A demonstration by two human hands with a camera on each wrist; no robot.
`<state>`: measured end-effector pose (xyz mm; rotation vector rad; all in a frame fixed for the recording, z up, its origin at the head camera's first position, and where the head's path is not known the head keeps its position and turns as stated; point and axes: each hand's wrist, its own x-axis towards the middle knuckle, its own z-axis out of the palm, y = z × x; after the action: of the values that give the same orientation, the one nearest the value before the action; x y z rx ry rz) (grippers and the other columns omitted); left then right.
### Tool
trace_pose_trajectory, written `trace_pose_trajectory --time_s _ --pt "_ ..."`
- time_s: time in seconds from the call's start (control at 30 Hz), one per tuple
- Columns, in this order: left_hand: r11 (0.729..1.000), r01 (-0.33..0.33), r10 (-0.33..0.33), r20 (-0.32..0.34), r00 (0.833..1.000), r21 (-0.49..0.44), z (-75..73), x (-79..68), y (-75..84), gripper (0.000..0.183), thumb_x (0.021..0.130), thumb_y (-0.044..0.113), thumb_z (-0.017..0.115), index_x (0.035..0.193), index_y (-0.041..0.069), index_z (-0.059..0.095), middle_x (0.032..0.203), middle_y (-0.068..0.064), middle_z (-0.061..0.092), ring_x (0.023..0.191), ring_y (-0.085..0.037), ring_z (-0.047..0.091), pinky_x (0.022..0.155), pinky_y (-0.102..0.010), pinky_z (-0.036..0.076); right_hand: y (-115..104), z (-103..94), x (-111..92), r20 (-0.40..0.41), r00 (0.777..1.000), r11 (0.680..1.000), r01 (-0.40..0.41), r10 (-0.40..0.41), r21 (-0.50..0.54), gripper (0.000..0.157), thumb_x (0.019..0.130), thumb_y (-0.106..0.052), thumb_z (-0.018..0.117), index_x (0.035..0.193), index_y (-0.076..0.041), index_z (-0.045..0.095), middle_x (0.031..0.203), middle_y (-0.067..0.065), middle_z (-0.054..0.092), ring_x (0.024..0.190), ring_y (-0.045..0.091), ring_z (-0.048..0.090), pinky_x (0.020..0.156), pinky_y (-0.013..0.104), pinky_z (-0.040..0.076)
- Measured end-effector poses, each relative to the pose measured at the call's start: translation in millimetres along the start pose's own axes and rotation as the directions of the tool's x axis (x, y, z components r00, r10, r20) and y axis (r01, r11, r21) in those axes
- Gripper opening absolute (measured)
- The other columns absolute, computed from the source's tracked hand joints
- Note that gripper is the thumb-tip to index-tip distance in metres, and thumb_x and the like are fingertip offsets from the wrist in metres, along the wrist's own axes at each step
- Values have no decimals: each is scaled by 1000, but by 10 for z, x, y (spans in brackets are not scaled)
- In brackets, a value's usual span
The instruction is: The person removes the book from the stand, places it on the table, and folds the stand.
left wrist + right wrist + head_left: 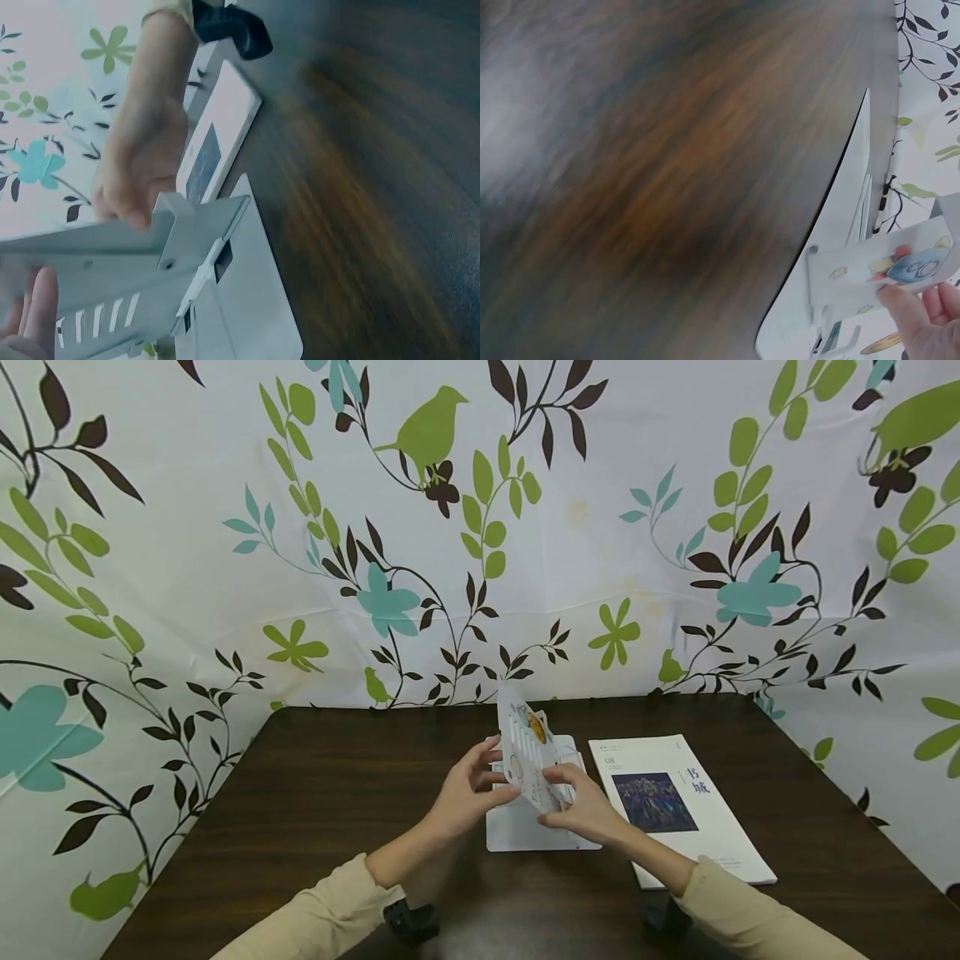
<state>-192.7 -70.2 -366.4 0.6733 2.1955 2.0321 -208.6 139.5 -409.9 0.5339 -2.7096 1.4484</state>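
A white metal folding book stand (527,747) with slots and printed cartoon pictures has its panel raised and tilted over a flat white base plate (525,833). My right hand (585,806) pinches the panel's right side. In the right wrist view its thumb lies on the face with a printed rocket (919,266). At the opposite edge, my left hand (468,789) touches the panel with fairly straight fingers and the thumb spread apart. The left wrist view shows the panel's plain slotted back (112,277) and the hinge by the base.
To the right on the dark wooden table (337,802) lies a white book (720,827) with a dark picture on its cover. Behind the table hangs a cloth (570,543) printed with leaves, birds and flowers.
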Motion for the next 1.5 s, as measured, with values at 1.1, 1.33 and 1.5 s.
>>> trace_pose_trajectory --time_s 1.1,1.33,1.5 --pt "968 119 -77 -190 979 219 -385 -281 -516 72 63 -5 78 125 -12 42 100 -19 57 80 -23 59 57 -21 47 210 71 -93 245 969 978 -19 -33 206 51 75 -3 70 119 12 47 123 25 47 118 40 40 97 44 37" --pt "953 163 -125 -157 980 256 -459 -370 -598 71 62 -6 78 122 -17 43 90 -15 58 73 -20 59 56 -21 46 198 115 -113 251 966 984 17 -62 175 46 76 1 67 116 14 49 120 27 48 116 42 42 96 43 38" --pt "940 212 -179 -142 973 266 -480 -420 -644 70 62 -7 77 122 -18 42 90 -14 58 72 -19 59 56 -21 46 206 143 -101 263 964 987 9 -52 160 43 77 4 64 116 13 49 119 27 49 117 41 42 96 44 37"
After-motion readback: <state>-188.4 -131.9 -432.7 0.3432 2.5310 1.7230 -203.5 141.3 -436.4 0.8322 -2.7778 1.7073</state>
